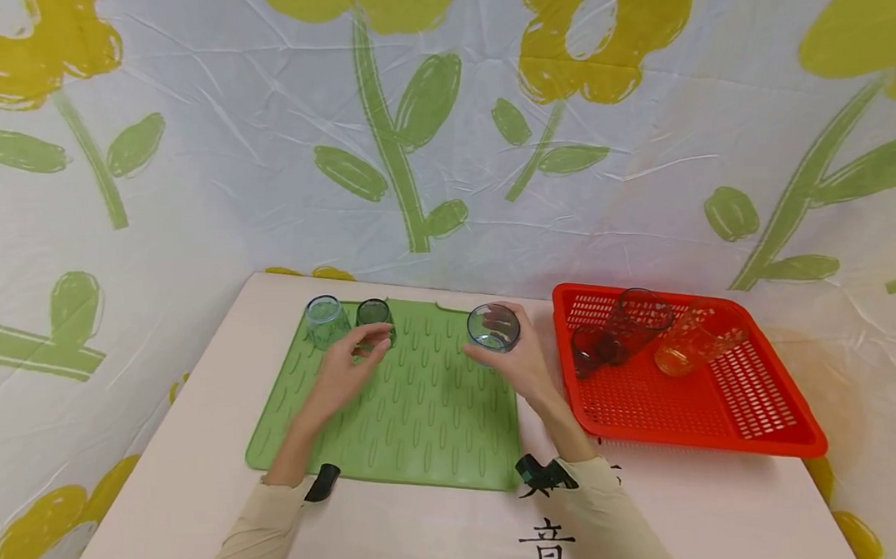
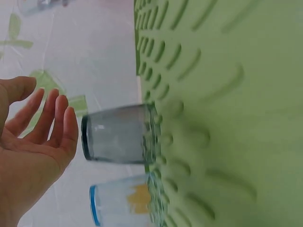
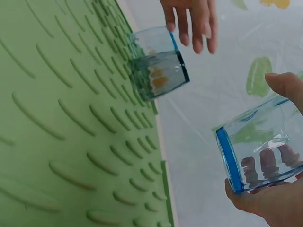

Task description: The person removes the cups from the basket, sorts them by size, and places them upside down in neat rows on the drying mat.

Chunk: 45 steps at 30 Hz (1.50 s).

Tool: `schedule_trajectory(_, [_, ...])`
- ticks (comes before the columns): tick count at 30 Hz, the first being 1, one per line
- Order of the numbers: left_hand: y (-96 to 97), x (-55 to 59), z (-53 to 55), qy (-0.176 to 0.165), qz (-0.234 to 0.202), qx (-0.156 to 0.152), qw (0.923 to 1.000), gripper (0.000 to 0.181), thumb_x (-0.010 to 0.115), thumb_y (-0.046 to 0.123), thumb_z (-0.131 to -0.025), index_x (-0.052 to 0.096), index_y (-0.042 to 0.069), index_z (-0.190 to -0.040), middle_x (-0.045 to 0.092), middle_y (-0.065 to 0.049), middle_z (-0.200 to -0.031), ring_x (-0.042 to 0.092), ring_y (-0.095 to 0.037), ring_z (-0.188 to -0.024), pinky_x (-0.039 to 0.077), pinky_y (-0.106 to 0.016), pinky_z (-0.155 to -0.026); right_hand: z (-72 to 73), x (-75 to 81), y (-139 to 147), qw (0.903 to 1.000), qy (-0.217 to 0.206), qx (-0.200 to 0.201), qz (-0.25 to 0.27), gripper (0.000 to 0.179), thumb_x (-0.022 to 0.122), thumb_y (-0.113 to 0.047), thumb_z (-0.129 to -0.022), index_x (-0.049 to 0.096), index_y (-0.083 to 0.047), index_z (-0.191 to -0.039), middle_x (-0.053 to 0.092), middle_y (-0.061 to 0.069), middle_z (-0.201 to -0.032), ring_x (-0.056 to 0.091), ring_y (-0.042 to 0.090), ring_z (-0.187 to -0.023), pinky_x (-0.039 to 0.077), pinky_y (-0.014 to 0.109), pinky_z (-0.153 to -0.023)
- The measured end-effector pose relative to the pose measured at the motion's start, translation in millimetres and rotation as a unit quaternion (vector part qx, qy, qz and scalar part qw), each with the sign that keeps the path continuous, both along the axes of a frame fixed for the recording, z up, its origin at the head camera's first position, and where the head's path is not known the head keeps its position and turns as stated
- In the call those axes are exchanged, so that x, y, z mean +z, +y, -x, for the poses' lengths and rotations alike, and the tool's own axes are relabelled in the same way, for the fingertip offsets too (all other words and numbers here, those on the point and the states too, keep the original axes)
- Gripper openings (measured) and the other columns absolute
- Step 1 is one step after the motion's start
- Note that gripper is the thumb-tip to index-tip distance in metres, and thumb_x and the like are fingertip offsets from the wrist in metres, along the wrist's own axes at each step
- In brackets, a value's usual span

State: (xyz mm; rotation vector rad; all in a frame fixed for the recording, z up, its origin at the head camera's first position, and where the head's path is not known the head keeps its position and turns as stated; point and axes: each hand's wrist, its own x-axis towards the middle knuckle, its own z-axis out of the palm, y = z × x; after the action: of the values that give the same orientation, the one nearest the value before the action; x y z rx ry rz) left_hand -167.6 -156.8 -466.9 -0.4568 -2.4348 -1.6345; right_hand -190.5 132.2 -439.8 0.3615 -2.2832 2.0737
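Note:
My right hand [image 1: 525, 361] holds a clear glass tumbler with a blue edge [image 1: 493, 334] above the right part of the green ridged mat [image 1: 424, 414]. Thumb and fingers wrap the tumbler [image 3: 262, 146] in the right wrist view, where it hangs tilted, apart from the mat. My left hand [image 1: 347, 369] has nothing in its grasp; its fingers are loosely bent beside a grey tumbler [image 2: 118, 135]. That grey tumbler [image 1: 374, 311] stands at the mat's back left. Left of it stands a pale blue-edged tumbler [image 1: 325, 322].
A red perforated basket [image 1: 656, 412] is to the right of the mat, with several glasses lying in it, among them a dark reddish-looking one [image 1: 630, 326] and a clear one [image 1: 684, 352]. Behind the table hangs a flower-printed cloth [image 1: 262, 154]. Black characters mark the table's front.

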Motion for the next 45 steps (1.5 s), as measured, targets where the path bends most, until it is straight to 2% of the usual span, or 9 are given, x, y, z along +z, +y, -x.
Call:
schedule_trajectory(5, [17.9, -2.5, 2.7, 0.004, -0.026, -0.013, 0.9996, 0.035, 0.065, 0.012, -0.103, 0.061, 0.002, -0.137, 0.067, -0.016, -0.127, 0.064, -0.029, -0.112, 0.053, -0.037, -0.091, 1.9, -4.7, -13.5, 0.9998, -0.003, 0.012, 0.016, 0.069, 0.087, -0.005, -0.082, 0.050, -0.004, -0.140, 0.057, 0.021, -0.134, 0.054, 0.036, -0.127, 0.041, 0.063, -0.107])
schedule_trajectory(9, [30.1, -3.9, 4.2, -0.007, -0.030, -0.030, 0.9991, 0.045, 0.069, 0.012, -0.100, 0.056, 0.005, -0.143, 0.062, -0.016, -0.135, 0.060, -0.033, -0.119, 0.051, -0.049, -0.097, 2.1, -7.7, -23.4, 0.9998, -0.009, 0.015, 0.011, 0.071, 0.087, -0.007, -0.083, 0.048, -0.006, -0.142, 0.057, 0.018, -0.137, 0.055, 0.033, -0.128, 0.045, 0.056, -0.107])
schedule_trajectory(16, [46.6, -6.1, 4.3, -0.040, -0.041, -0.092, 0.9941, 0.071, 0.076, 0.012, -0.095, 0.040, 0.006, -0.156, 0.044, -0.017, -0.154, 0.046, -0.040, -0.136, 0.040, -0.063, -0.106, 2.4, -14.3, -39.4, 0.9994, -0.019, 0.025, 0.013, 0.068, 0.086, -0.015, -0.086, 0.048, -0.011, -0.143, 0.054, 0.018, -0.141, 0.053, 0.034, -0.132, 0.050, 0.047, -0.103])
schedule_trajectory(24, [61.1, -14.8, 6.4, -0.061, -0.057, -0.092, 0.9923, 0.086, 0.082, 0.017, -0.090, 0.032, 0.008, -0.159, 0.044, -0.016, -0.154, 0.044, -0.031, -0.140, 0.039, -0.058, -0.110, 1.7, -20.3, -51.6, 0.9989, -0.032, 0.032, 0.015, 0.071, 0.084, -0.022, -0.087, 0.048, -0.013, -0.147, 0.052, 0.015, -0.144, 0.050, 0.033, -0.134, 0.047, 0.050, -0.104])
schedule_trajectory(31, [66.2, -20.7, 8.7, -0.040, -0.055, -0.084, 0.9941, 0.076, 0.082, 0.014, -0.090, 0.040, 0.003, -0.152, 0.053, -0.020, -0.142, 0.050, -0.030, -0.131, 0.043, -0.055, -0.106, 0.0, -21.5, -54.9, 0.9957, -0.047, 0.050, 0.062, 0.065, 0.081, -0.016, -0.089, 0.048, -0.007, -0.145, 0.051, 0.013, -0.147, 0.046, 0.032, -0.142, 0.044, 0.045, -0.111])
schedule_trajectory(35, [66.3, -19.8, 7.0, -0.043, -0.052, -0.077, 0.9948, 0.075, 0.084, 0.015, -0.088, 0.043, 0.004, -0.150, 0.055, -0.018, -0.141, 0.051, -0.029, -0.131, 0.044, -0.054, -0.105, 0.1, -21.1, -51.4, 0.9949, -0.049, 0.057, 0.067, 0.064, 0.081, -0.015, -0.089, 0.050, -0.005, -0.144, 0.054, 0.016, -0.145, 0.047, 0.033, -0.140, 0.040, 0.045, -0.114])
schedule_trajectory(38, [64.5, -18.5, 4.8, -0.055, -0.064, -0.081, 0.9931, 0.077, 0.084, 0.016, -0.088, 0.041, 0.005, -0.152, 0.052, -0.018, -0.145, 0.050, -0.032, -0.133, 0.043, -0.055, -0.108, 0.3, -20.3, -46.6, 0.9953, -0.048, 0.064, 0.055, 0.064, 0.079, -0.016, -0.091, 0.049, -0.007, -0.146, 0.055, 0.017, -0.145, 0.049, 0.032, -0.138, 0.037, 0.048, -0.115])
schedule_trajectory(42, [60.0, -16.1, 2.4, -0.081, -0.095, -0.096, 0.9875, 0.075, 0.081, 0.014, -0.092, 0.040, 0.009, -0.154, 0.044, -0.017, -0.150, 0.048, -0.035, -0.136, 0.046, -0.054, -0.106, 0.7, -20.3, -37.6, 0.9941, -0.052, 0.087, 0.041, 0.063, 0.072, -0.017, -0.097, 0.042, -0.010, -0.151, 0.055, 0.016, -0.145, 0.052, 0.029, -0.135, 0.041, 0.051, -0.112])
schedule_trajectory(45, [56.2, -12.9, 2.4, -0.086, -0.114, -0.103, 0.9844, 0.071, 0.078, 0.012, -0.093, 0.041, 0.009, -0.153, 0.042, -0.017, -0.149, 0.048, -0.037, -0.136, 0.049, -0.050, -0.104, 0.8, -20.5, -30.0, 0.9915, -0.052, 0.112, 0.042, 0.061, 0.066, -0.018, -0.101, 0.038, -0.014, -0.154, 0.054, 0.019, -0.144, 0.054, 0.030, -0.129, 0.044, 0.054, -0.107])
